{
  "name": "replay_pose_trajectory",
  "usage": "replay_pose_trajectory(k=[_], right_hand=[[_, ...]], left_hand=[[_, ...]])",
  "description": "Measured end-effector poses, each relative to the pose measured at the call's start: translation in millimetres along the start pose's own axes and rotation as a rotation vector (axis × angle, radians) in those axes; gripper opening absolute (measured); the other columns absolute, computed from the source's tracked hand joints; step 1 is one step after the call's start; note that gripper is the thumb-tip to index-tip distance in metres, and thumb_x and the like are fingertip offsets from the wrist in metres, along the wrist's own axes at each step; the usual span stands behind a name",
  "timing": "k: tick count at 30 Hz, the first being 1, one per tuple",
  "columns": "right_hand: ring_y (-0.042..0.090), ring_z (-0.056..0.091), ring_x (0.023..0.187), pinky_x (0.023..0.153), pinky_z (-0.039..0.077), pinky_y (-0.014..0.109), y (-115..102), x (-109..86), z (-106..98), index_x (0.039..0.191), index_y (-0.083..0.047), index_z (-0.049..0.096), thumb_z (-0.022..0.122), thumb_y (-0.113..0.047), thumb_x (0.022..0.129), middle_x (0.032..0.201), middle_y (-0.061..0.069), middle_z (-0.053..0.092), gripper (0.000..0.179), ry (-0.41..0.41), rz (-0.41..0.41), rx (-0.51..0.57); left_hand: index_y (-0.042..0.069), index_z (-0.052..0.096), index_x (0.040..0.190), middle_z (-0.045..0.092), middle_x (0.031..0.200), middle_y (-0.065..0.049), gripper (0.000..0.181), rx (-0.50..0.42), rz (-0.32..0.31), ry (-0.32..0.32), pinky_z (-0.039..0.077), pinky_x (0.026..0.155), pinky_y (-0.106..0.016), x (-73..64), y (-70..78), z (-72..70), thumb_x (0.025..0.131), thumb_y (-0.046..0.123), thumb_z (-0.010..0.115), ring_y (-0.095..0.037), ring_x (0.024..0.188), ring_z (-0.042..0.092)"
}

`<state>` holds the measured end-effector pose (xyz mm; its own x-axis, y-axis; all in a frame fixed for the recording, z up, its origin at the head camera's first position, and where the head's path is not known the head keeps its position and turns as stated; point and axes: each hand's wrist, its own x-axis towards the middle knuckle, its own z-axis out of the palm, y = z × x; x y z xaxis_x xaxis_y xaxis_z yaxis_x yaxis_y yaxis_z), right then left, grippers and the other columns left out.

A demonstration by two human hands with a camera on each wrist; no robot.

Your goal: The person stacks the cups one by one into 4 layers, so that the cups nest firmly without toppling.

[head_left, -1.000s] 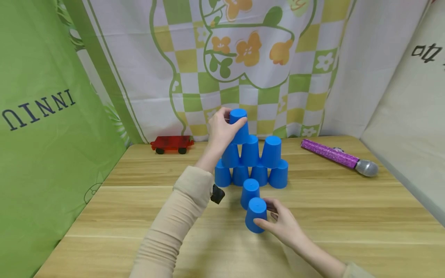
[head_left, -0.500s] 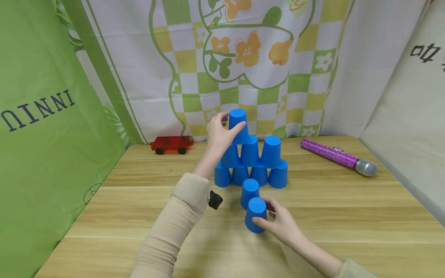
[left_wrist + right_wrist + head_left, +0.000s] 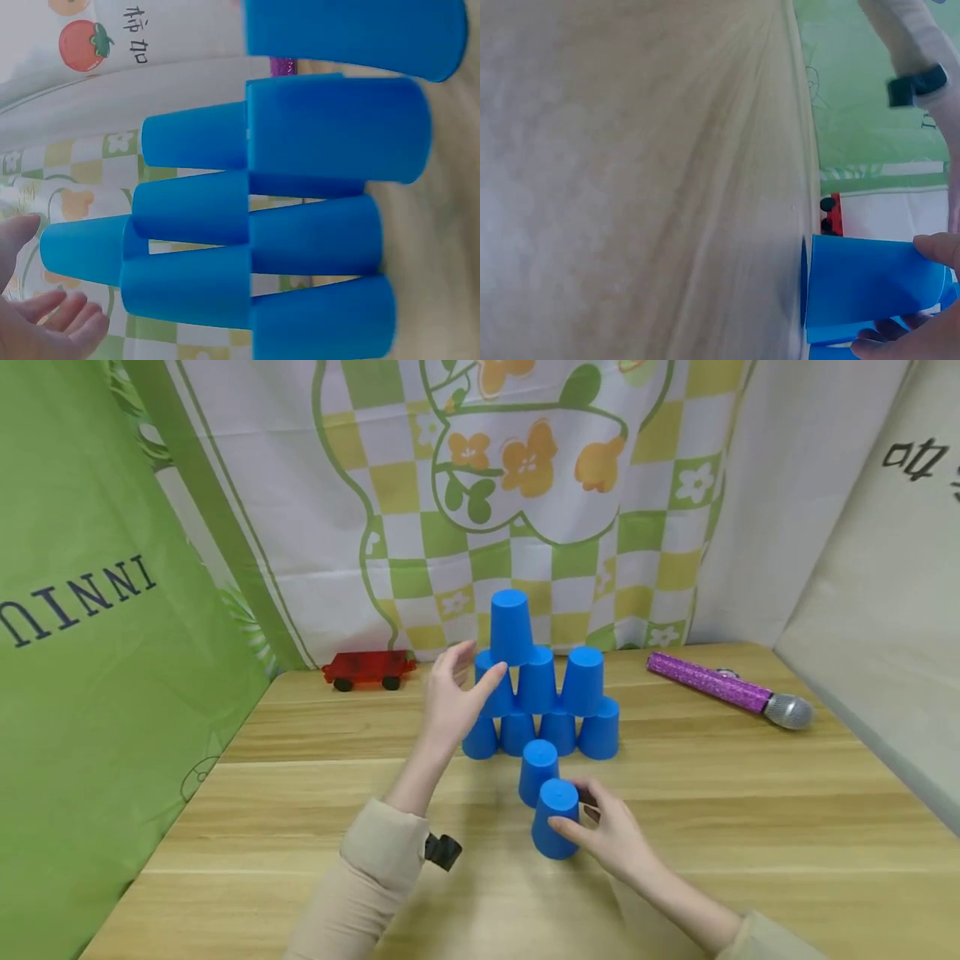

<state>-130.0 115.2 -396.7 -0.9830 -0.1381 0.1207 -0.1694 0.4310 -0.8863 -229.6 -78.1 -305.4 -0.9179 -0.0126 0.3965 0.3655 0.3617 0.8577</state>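
Upside-down blue cups form a stepped stack: several in the bottom row (image 3: pixel 600 731), three in the middle row (image 3: pixel 583 681). One top cup (image 3: pixel 511 628) stands across the left and centre cups of the middle row. My left hand (image 3: pixel 453 697) is just below and left of that top cup, fingers spread and apart from it in the left wrist view. In front of the stack, my right hand (image 3: pixel 618 835) grips the nearest blue cup (image 3: pixel 556 820) between thumb and fingers. Right behind it stands another single cup (image 3: pixel 539 772). Whether the gripped cup touches the table cannot be told.
A red toy wagon (image 3: pixel 369 670) lies at the table's back left. At the back right lies a purple glittery microphone (image 3: pixel 712 683). Patterned curtain (image 3: pixel 525 552) hangs behind the wooden table (image 3: pixel 300 827), with cloth at both sides.
My left hand has let go of the top cup and drawn down and left; that cup stays on the stack. The cup in my right hand has shifted slightly right.
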Motion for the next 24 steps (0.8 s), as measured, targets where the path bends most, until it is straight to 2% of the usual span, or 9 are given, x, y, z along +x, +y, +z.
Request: replay_pose_trajectory(k=[6, 13, 18, 24], right_hand=[[0.041, 0.054, 0.118, 0.098, 0.045, 0.05, -2, 0.5, -16, 0.124, 0.005, 0.051, 0.071, -0.019, 0.084, 0.124, 0.025, 0.057, 0.05, 0.026, 0.004, -0.02], [0.039, 0.056, 0.114, 0.098, 0.045, 0.047, -6, 2.1, -35, 0.126, 0.006, 0.049, 0.07, -0.02, 0.085, 0.123, 0.026, 0.057, 0.053, 0.07, 0.0, -0.027], [0.042, 0.054, 0.116, 0.098, 0.045, 0.048, -9, 3.1, -44, 0.127, 0.007, 0.047, 0.069, -0.02, 0.086, 0.125, 0.029, 0.054, 0.055, 0.094, 0.001, -0.024], [0.04, 0.053, 0.117, 0.099, 0.044, 0.049, -11, 5.6, -57, 0.129, 0.005, 0.045, 0.067, -0.024, 0.088, 0.126, 0.026, 0.054, 0.055, 0.118, 0.003, -0.004]], left_hand=[[0.004, 0.052, 0.129, 0.06, 0.126, -0.013, 0.052, -0.037, -0.036, -0.061, 0.046, 0.102, -0.043, -21.1, -16.7, 2.8, 0.088, 0.032, 0.066, -0.027, 0.12, 0.055], [0.004, 0.054, 0.127, 0.06, 0.126, -0.014, 0.051, -0.058, -0.093, -0.122, 0.045, 0.102, -0.046, -41.7, -36.2, 13.8, 0.088, 0.033, 0.066, -0.027, 0.119, 0.055], [0.003, 0.053, 0.128, 0.058, 0.128, -0.016, 0.053, -0.044, -0.117, -0.176, 0.045, 0.102, -0.047, -52.7, -43.5, 21.5, 0.087, 0.034, 0.066, -0.029, 0.119, 0.055], [0.001, 0.053, 0.126, 0.059, 0.126, -0.018, 0.049, -0.051, -0.133, -0.202, 0.044, 0.101, -0.05, -60.0, -47.0, 28.7, 0.088, 0.03, 0.066, -0.033, 0.118, 0.055]])
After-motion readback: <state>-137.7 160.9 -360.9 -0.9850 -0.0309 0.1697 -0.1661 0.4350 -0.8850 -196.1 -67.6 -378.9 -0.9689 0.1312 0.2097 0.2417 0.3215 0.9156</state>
